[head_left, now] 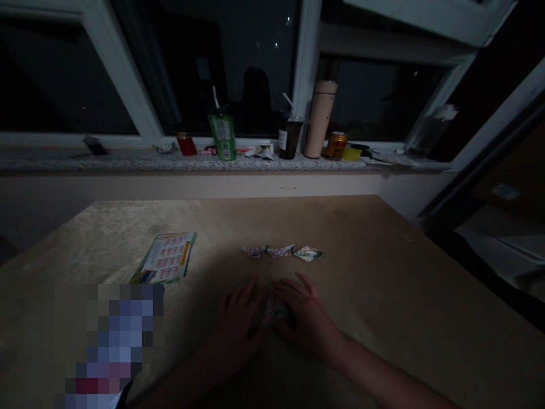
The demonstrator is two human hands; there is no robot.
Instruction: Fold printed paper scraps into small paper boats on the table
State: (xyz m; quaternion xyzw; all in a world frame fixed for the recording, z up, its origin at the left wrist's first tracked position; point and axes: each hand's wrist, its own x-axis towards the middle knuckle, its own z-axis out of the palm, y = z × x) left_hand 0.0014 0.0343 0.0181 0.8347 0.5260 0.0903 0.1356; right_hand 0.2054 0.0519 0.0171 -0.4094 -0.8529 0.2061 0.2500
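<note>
Both of my hands rest on the wooden table (383,267) near its front edge. My left hand (240,318) and my right hand (304,315) lie side by side with their fingers pressed down on a small folded piece of printed paper (272,311) between them. Most of that paper is hidden under the fingers. A little farther from me, three small folded paper shapes (281,251) lie in a row.
A stack of printed leaflets (168,264) lies at the left of the table. The stone windowsill (85,162) behind holds a green bottle (222,133), a dark cup with a straw (289,136), a tall beige flask (319,119), cans and scraps. The room is dim.
</note>
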